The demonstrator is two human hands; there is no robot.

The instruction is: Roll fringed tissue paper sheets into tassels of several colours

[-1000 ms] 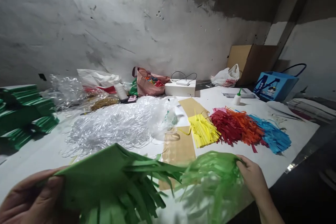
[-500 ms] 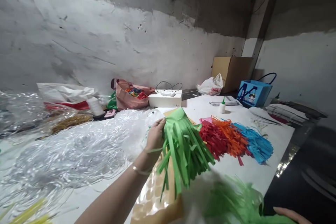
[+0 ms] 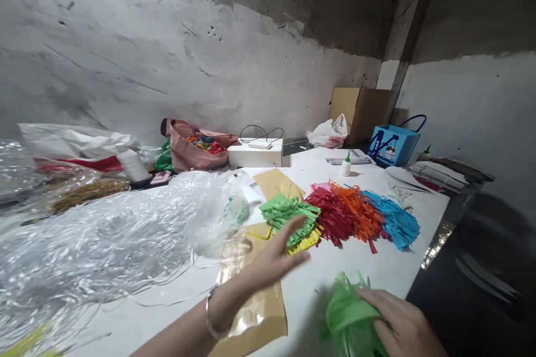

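My left hand [image 3: 276, 254] is empty, its fingers stretched out and spread over the table. Just beyond the fingertips lies a green fringed paper bunch [image 3: 280, 209], partly covering yellow fringed paper [image 3: 307, 242]. My right hand [image 3: 404, 318], at the lower right, is closed on a green fringed paper strip [image 3: 349, 312], which is somewhat blurred. Beside the green bunch are red [image 3: 333, 217], orange [image 3: 360, 209] and blue [image 3: 396, 220] fringed paper bunches. Below my left wrist is a brown envelope [image 3: 268, 312] with a clear sheet of round dots on it.
A heap of clear plastic strands [image 3: 125, 234] covers the left side. Along the back stand a pink bag [image 3: 188, 148], a white box [image 3: 255, 155], a white plastic bag [image 3: 329, 134], a cardboard box [image 3: 362, 114] and a blue bag [image 3: 393, 145]. A glue bottle [image 3: 345, 167] stands upright.
My left hand has let go of the green fringed bunch, which now lies on the table, and moved down and right. My right hand has come further into view with the green paper.
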